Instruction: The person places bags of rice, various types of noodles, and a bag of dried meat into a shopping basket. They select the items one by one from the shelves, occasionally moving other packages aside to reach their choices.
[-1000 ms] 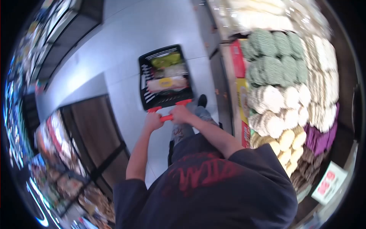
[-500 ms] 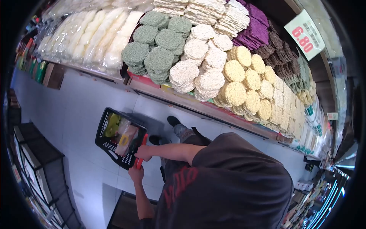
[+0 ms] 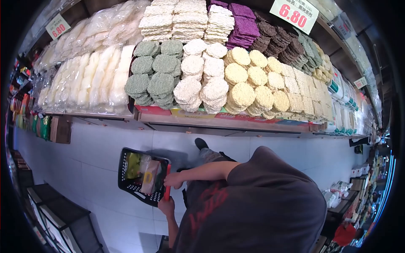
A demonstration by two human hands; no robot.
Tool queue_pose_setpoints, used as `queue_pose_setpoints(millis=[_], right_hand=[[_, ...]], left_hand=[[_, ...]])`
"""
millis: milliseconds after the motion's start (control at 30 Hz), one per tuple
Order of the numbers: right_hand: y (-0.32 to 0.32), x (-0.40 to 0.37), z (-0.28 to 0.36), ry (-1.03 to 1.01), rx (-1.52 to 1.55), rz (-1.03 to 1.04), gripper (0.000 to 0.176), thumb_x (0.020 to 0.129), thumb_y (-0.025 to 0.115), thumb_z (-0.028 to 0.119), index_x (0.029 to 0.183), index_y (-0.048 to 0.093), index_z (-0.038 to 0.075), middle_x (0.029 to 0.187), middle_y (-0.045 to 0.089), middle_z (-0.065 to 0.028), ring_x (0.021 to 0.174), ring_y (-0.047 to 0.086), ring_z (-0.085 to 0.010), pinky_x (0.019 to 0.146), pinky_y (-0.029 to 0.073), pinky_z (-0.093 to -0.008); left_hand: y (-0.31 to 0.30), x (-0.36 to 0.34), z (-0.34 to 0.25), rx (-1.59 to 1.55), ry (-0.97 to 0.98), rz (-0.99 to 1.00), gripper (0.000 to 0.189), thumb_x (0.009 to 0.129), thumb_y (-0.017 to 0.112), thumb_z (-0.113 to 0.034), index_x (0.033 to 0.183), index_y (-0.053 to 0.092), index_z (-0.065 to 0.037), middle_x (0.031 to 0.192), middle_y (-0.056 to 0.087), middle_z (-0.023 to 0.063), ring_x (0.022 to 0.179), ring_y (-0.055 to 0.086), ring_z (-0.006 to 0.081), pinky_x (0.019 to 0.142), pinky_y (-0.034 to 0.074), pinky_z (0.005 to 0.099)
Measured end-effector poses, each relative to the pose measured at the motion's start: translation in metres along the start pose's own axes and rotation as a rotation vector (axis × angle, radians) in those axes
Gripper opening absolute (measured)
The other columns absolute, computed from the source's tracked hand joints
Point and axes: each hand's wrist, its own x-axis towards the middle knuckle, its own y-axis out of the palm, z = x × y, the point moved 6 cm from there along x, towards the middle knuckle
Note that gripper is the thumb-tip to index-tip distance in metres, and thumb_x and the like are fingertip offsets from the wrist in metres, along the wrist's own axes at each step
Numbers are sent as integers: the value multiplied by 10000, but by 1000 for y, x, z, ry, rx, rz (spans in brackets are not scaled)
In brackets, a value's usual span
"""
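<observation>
A black plastic shopping basket [image 3: 122,172] with a red handle [image 3: 167,193] hangs at my front, above the floor. My right hand [image 3: 173,180] is closed round the upper part of the handle. Lower down, my left hand [image 3: 166,206] is closed at the handle's other end. Inside the basket lie a yellow-green packet [image 3: 133,165] and a clear, pinkish package [image 3: 150,176] with a yellow label. Something dark green sits beside them, partly hidden by the handle.
Along the far side runs a display shelf with stacked dried noodle cakes: green [image 3: 139,85], cream [image 3: 187,90], yellow [image 3: 242,95], purple [image 3: 242,25] and brown. Bagged white noodles [image 3: 84,78] lie left. A price sign [image 3: 294,14] reads 6.80. A dark rack [image 3: 63,211] stands lower left.
My view has turned, so the shelf now runs more level and a second price sign shows at upper left. Both hands keep hold of the basket handle.
</observation>
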Motion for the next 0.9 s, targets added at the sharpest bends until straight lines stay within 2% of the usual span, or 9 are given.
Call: queue_pose_setpoints(millis=[133, 233, 333, 433, 533, 633, 667, 700, 900], right_hand=[[-3, -22, -9, -71, 212, -173, 540, 701, 677, 83, 1233, 584, 57, 1245, 581, -158, 1222, 540, -338, 1003, 471, -452], [-36, -57, -18, 19, 276, -140, 542, 746, 693, 120, 1274, 580, 70, 1241, 614, -154, 1207, 574, -318, 993, 490, -427], [-99, -126, -24, 13, 595, -189, 433, 772, 739, 155, 1174, 633, 38, 1096, 689, -147, 1032, 671, -279, 874, 545, -396], [-203, -246, -12, -97, 793, -400, 365, 877, 682, 140, 1222, 624, 38, 1075, 708, -115, 975, 678, -194, 849, 550, -341], [-321, -389, -52, 113, 464, -795, 454, 886, 707, 189, 1301, 581, 54, 1162, 691, -97, 1066, 658, -206, 933, 525, -358], [-419, -529, -145, 656, -140, -1344, 598, 833, 728, 253, 1376, 530, 102, 1350, 582, -135, 1242, 554, -265, 1079, 448, -467], [-445, -563, -167, 856, -257, -1334, 697, 825, 716, 306, 1411, 462, 28, 1404, 518, -175, 1289, 513, -290, 1121, 416, -459], [-463, -592, -196, 990, -346, -1316, 788, 800, 734, 340, 1453, 399, 54, 1428, 473, -202, 1304, 489, -319, 1130, 406, -479], [-515, -643, -295, 1027, -608, -811, 1216, 612, 895, 235, 1573, 154, 169, 1564, 287, -201, 1454, 282, -373, 1236, 244, -491]], left_hand=[[1, 0, 0, 26, -16, 19, 134, 759, 690, -181, 805, 731, -61, 668, 658, 207, 673, 672, 417, 635, 537, 517], [0, 2, 0, 31, -19, 18, 143, 764, 690, -188, 770, 727, -50, 657, 653, 212, 674, 671, 418, 639, 539, 514], [-4, 3, -6, 30, -29, 31, 164, 775, 684, -193, 744, 726, -37, 653, 651, 218, 676, 670, 421, 646, 540, 515], [1, 7, -5, 36, -20, 23, 170, 780, 684, -192, 754, 733, -31, 656, 653, 220, 676, 669, 424, 654, 540, 520], [3, 8, -6, 43, -56, 43, 177, 780, 686, -193, 774, 739, -24, 661, 657, 221, 678, 669, 427, 664, 542, 524], [9, 9, 4, 92, -113, 83, 175, 782, 689, -186, 779, 738, -17, 665, 659, 223, 695, 671, 428, 673, 542, 519], [13, 9, 7, 65, -122, 104, 175, 788, 688, -186, 779, 737, -17, 671, 662, 222, 702, 672, 428, 675, 541, 517], [15, 10, 9, 35, -134, 123, 176, 795, 688, -186, 779, 736, -17, 677, 664, 222, 709, 673, 429, 677, 540, 514], [17, 11, 9, 33, -116, 114, 180, 808, 693, -195, 761, 727, -24, 709, 672, 219, 723, 666, 437, 678, 532, 511]])
